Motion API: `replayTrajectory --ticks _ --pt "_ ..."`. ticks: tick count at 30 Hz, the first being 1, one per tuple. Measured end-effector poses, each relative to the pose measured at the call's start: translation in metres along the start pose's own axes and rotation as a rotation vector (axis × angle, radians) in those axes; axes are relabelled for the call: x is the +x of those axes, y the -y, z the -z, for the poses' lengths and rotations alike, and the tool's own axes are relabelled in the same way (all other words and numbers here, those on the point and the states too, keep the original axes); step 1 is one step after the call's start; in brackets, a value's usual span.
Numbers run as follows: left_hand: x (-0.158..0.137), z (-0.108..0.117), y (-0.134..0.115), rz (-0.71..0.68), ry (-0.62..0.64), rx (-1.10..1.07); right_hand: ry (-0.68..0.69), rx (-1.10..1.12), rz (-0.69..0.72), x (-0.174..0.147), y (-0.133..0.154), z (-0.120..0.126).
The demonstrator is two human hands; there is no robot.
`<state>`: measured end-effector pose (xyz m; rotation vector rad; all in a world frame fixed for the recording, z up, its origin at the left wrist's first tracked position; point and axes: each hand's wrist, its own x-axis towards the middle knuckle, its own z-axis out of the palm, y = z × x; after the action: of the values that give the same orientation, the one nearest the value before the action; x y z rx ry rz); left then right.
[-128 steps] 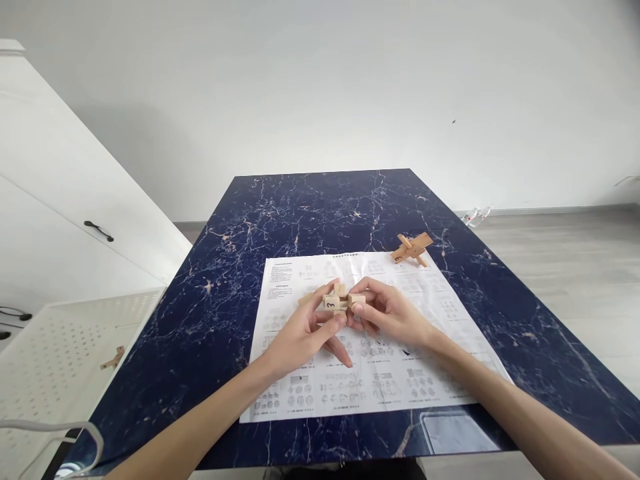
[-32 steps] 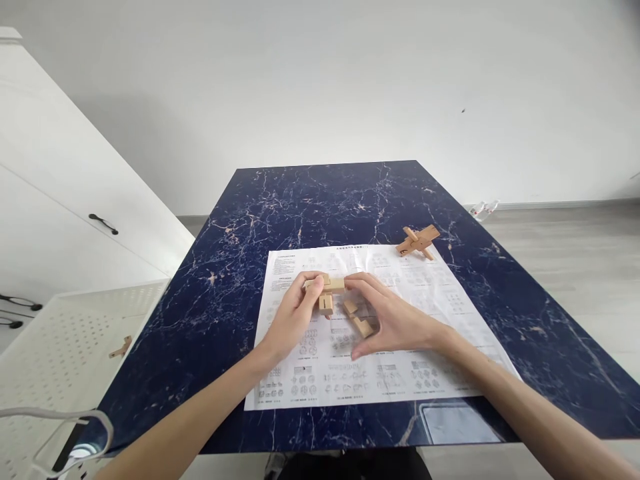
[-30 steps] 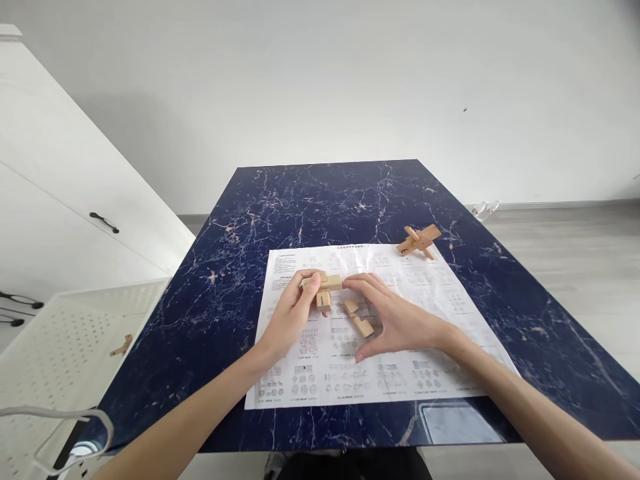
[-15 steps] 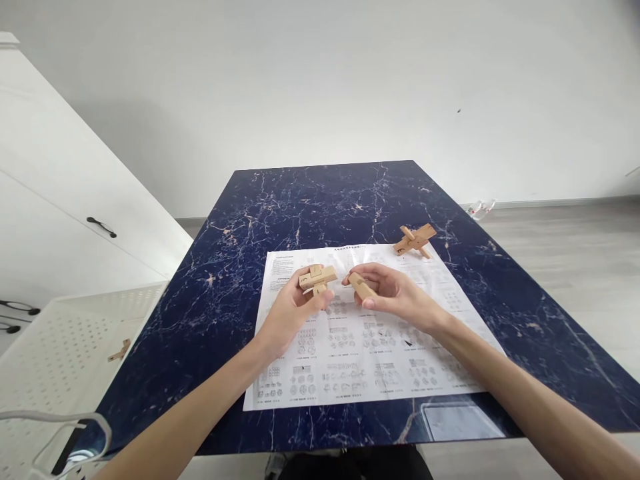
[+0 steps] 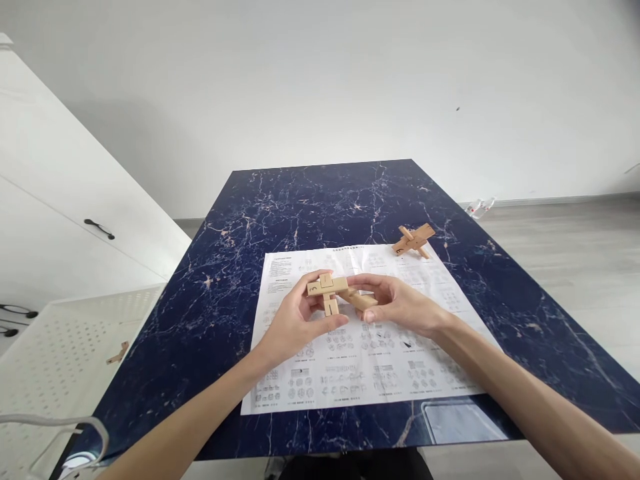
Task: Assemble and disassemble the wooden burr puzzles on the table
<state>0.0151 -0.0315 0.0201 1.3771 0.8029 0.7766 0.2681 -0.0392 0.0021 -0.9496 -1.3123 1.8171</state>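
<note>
Held in my left hand [image 5: 300,317] is a small joined group of pale wooden puzzle blocks [image 5: 327,287], with a dark "3" on its left end and crossing pieces above and below. My right hand [image 5: 400,303] pinches a single notched wooden puzzle piece [image 5: 363,300] between thumb and fingers. The piece's left end meets or nearly meets the right side of the joined blocks; whether they touch I cannot tell. Both hands are above a printed instruction sheet [image 5: 345,387] covered with small diagrams.
An assembled wooden cross-shaped puzzle [image 5: 415,240] sits at the sheet's far right corner. The sheet lies on a dark blue marbled table [image 5: 310,207]. To the left, another wooden piece [image 5: 118,353] lies on a white perforated surface [image 5: 65,347], near a pale cable [image 5: 55,420].
My left hand has turned the joined blocks and shifted them right, so the lower piece shows more. The single piece in my right hand has tilted and come close against them.
</note>
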Motion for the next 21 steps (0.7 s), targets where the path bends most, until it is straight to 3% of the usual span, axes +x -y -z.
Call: replayTrajectory --ticks 7,21 --pt "-0.003 -0.002 -0.006 -0.077 -0.021 0.232 0.085 0.088 -0.029 0.001 0.001 -0.006" --pt "-0.003 -0.005 -0.002 -0.132 0.028 0.378 0.131 0.019 -0.061 0.001 -0.001 -0.011"
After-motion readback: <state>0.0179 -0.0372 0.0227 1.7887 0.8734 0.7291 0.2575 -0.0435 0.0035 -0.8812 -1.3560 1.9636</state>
